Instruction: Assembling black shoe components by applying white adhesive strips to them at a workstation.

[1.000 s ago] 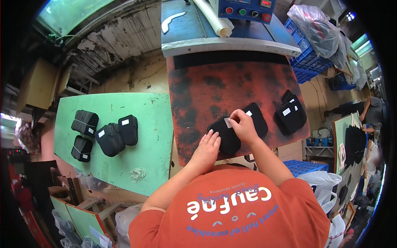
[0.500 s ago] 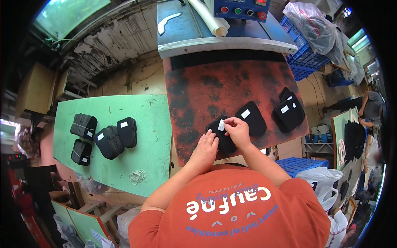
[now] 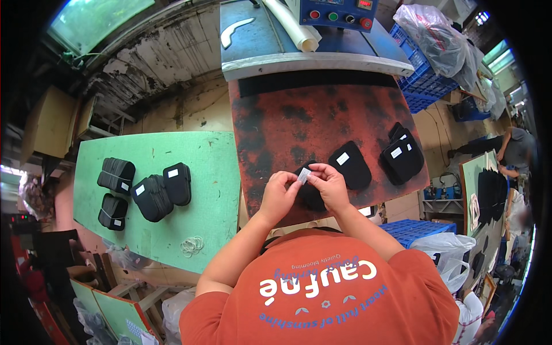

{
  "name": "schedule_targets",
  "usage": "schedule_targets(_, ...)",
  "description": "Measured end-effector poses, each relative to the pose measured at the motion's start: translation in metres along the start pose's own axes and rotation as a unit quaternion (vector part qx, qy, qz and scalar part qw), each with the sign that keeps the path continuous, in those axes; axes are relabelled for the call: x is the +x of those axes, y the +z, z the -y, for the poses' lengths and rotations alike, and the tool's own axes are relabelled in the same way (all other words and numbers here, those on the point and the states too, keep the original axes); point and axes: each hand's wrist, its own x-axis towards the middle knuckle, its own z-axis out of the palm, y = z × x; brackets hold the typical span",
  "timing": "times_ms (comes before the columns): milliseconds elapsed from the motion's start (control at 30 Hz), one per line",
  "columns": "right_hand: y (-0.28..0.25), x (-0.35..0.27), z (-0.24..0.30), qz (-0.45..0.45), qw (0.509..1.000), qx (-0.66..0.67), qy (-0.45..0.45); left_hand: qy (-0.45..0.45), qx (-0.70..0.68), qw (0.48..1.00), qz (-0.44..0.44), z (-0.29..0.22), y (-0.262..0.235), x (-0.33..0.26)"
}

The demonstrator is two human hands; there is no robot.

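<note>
Workshop, concrete floor, rust-red worn bench top (image 3: 322, 115) in front of the person, green table (image 3: 213, 172) off to their left. Blue machine (image 3: 339, 11) with coloured buttons at the far end of the bench.

Both hands meet over the near edge of the bench. Left hand (image 3: 280, 195) and right hand (image 3: 329, 185) each pinch one end of a small white label (image 3: 303, 175), fingertips closed on it, the rest of the fingers curled. Label sits between the two hands, tilted, long axis running roughly hand to hand. Directly under it, partly hidden by the hands, lies a black pad (image 3: 310, 192) with no label visible. It is just below and beyond the fingertips, about equally near to both hands.

Right of that, a second black pad (image 3: 351, 165) with a white rectangular label near its top. Further right, a stack of black pads (image 3: 402, 155), white label on top. On the green table, more black pad stacks (image 3: 152, 195), several with small white labels; rubber bands (image 3: 192, 245) near its front edge. Blue crates (image 3: 425, 86) and clear plastic bags (image 3: 437, 29) to the right.
</note>
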Motion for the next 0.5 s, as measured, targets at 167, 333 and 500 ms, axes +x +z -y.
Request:
schedule_targets(167, -0.007, -0.006, 0.014, 0.076, 0.978, -0.187, -0.054, 0.003, -0.032, 0.995, 0.093, -0.003, -0.006, 0.000)
schedule_targets(333, -0.012, -0.004, 0.022, 0.141, 0.967, -0.211, 0.025, -0.003, -0.032, 0.991, 0.132, -0.004, -0.002, -0.010)
schedule_targets(500, -0.014, 0.009, 0.016, 0.022, 0.952, -0.294, -0.081, 0.004, 0.068, 0.998, 0.014, -0.004, 0.003, -0.018)
